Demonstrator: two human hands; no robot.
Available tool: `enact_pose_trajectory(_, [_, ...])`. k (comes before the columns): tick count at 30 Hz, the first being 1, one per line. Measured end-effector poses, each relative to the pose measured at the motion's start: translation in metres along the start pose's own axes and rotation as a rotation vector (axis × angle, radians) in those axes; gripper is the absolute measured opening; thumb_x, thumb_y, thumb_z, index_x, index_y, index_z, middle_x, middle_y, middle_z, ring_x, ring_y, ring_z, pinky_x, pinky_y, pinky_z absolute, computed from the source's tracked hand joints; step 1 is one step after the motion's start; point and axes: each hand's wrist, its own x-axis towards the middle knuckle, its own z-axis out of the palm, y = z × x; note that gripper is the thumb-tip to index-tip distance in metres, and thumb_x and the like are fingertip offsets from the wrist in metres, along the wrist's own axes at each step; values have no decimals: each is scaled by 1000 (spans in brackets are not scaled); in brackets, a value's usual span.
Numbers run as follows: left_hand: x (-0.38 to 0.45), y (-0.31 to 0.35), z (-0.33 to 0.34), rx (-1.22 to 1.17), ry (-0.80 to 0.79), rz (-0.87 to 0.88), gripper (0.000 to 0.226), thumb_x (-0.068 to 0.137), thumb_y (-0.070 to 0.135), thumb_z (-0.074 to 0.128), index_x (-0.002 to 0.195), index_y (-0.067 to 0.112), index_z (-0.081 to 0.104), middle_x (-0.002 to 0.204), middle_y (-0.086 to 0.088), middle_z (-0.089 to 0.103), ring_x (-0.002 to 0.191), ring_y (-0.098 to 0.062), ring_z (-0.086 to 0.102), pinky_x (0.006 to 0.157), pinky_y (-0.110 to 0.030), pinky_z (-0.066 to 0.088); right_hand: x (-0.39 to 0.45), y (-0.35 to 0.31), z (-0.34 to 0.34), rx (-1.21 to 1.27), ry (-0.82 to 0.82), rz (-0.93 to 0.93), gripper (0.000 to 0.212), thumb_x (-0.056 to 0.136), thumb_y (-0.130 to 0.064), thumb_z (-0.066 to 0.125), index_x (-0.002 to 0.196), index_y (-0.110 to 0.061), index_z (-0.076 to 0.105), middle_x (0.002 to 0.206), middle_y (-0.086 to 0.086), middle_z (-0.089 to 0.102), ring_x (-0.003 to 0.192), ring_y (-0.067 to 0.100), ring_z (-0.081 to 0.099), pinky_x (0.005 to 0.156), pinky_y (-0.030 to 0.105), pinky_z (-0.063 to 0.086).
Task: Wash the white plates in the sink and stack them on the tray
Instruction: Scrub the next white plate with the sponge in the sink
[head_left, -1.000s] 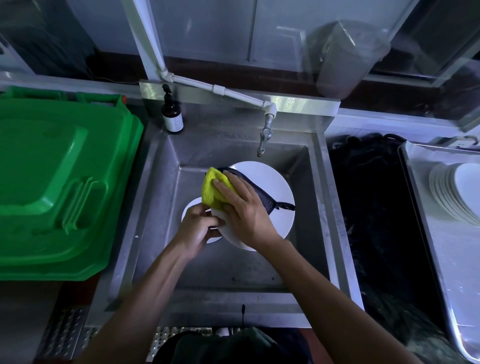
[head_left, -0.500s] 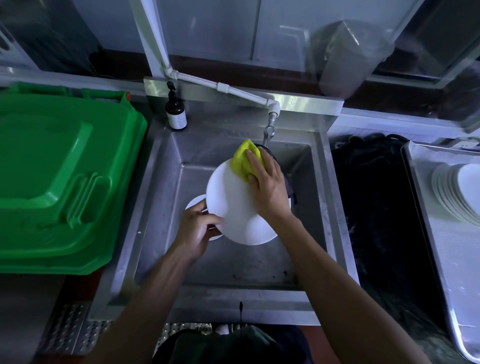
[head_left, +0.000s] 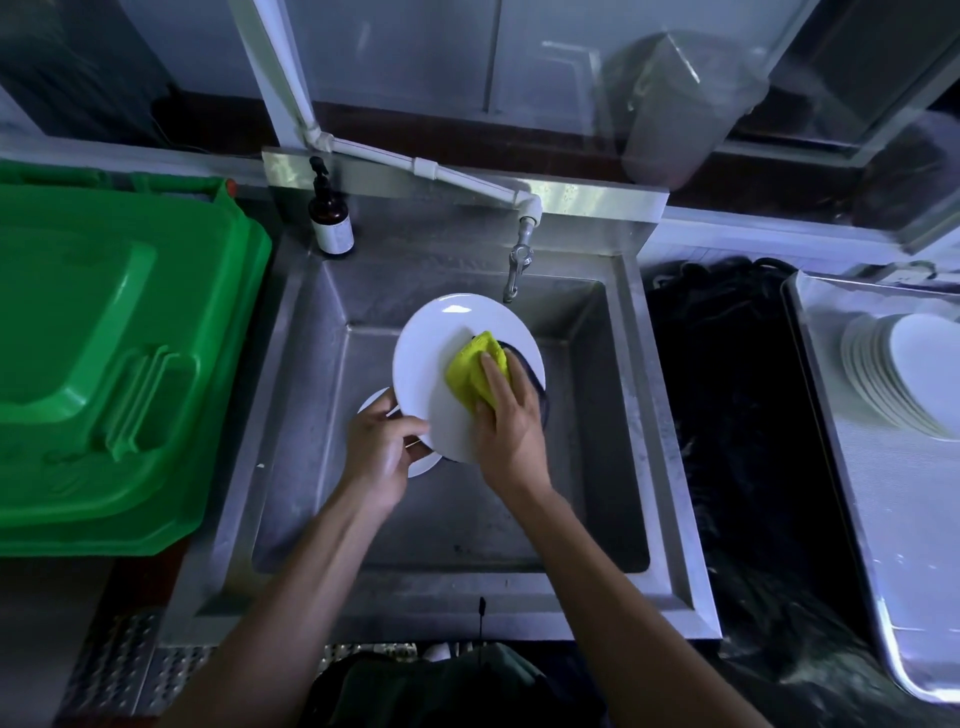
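L hand (head_left: 382, 453) grips white plate (head_left: 441, 353) by lower-left rim, tilted over sink (head_left: 618, 415); R hand (head_left: 511, 431) presses yellow cloth (head_left: 470, 374) on plate face; washed stack (head_left: 883, 379) on tray (head_left: 904, 519) at right.

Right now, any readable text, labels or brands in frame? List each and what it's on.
None readable.
Pump bottle at the back left corner of the sink: pale label, print too blurred to read.
Green bin lid: moulded ridges only, no lettering visible.
White plate, yellow cloth, tray: no markings visible.
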Motion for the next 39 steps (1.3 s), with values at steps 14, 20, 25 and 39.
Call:
enact_pose_trajectory(14, [5,0,-3,-95,28,35,51,73,-19,46,101,12,76,83,-15,67,70,-29,64,62,-33,57,-19,-24,22,150,-93,-53,54,99,-11,53,151,-17,40,160,6,28,146,23,30,116,42,34])
enact_pose_trajectory(20, [7,-1,-13,-124,87,44,44,74,-17,49,97,12,74,93,-12,70,81,-30,66,67,-36,59,-23,-7,12,-17,5,-8,51,99,-10,53,149,-13,43,157,16,34,142,34,35,113,46,34])
enact_pose_trajectory(25, [6,-1,-16,-78,76,40,41,61,-6,58,94,13,74,90,-6,72,80,-25,68,68,-36,59,-14,10,7,-19,54,81,50,103,-12,47,152,-14,36,160,12,27,145,31,26,116,50,30])
enact_pose_trajectory(39, [12,4,-32,120,18,65,33,54,-5,57,77,14,72,77,-5,67,71,-24,62,67,-39,59,15,22,-5,177,94,157,68,96,-19,60,155,-30,28,161,0,22,141,18,32,108,28,32])
